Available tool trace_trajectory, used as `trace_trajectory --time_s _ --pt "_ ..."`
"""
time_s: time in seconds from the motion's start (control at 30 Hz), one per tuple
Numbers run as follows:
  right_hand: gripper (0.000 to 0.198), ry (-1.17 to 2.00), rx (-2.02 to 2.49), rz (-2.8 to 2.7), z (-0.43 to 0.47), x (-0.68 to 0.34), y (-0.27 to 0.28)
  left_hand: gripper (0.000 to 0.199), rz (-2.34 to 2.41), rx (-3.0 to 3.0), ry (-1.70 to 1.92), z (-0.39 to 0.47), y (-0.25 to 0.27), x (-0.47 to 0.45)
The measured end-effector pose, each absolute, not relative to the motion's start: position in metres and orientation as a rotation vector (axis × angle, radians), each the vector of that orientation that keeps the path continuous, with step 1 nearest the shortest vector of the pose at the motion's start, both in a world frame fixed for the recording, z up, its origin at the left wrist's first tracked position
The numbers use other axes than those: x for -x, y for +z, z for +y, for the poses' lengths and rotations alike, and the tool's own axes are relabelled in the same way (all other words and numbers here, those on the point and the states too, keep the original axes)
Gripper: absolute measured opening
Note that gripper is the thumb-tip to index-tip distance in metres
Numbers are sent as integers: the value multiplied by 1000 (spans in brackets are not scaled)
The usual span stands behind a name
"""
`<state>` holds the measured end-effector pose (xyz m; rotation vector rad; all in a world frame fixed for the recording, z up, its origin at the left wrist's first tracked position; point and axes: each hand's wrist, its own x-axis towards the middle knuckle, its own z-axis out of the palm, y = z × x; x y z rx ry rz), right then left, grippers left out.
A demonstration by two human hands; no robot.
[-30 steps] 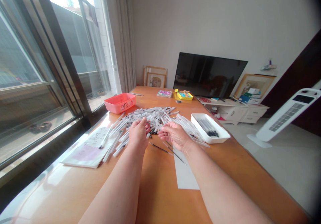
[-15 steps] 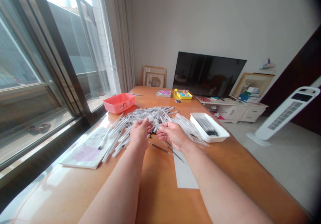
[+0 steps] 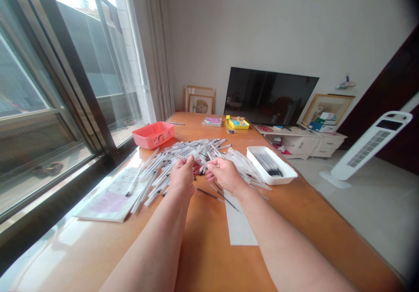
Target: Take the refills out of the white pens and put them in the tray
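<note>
My left hand (image 3: 183, 176) and my right hand (image 3: 225, 175) are close together over the table, fingertips pinched on a slim, pale pen (image 3: 202, 164) that spans the small gap between them. Fingers cover most of it, so its ends cannot be made out. Behind and around the hands spreads a big heap of clear-barrelled pens (image 3: 160, 170), some with black tips. Thin dark refills (image 3: 209, 193) lie just under my right hand, partly across a white sheet of paper (image 3: 240, 226).
A white tray (image 3: 288, 176) holding black-tipped pieces stands on the right, a red plastic basket (image 3: 149, 140) at the back left. Paper (image 3: 101, 211) with writing lies left. Farther back are a booklet (image 3: 211, 121) and a yellow box (image 3: 238, 124). The table's right edge runs diagonally.
The whole view has shifted slightly. Both hands remain pinched over the same spot, and the pale piece between them has turned or slid a little.
</note>
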<state>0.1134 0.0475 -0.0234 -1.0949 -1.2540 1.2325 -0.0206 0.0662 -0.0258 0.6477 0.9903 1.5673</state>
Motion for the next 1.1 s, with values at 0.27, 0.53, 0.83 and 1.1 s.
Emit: trace_trajectory --time_s 0.27,0.53,0.83,1.1 --pt "16 1207 1115 -1298 45 -114 -19 29 954 -634 1558 66 -29 20" --pt "18 1171 1087 -1298 48 -111 -23 30 900 -603 1561 66 -31 20" --pt "22 1169 1068 -1287 47 -110 -22 20 868 -558 1546 64 -29 19" --pt "9 1183 1091 -1307 41 -113 -6 18 846 -596 1558 59 -19 18"
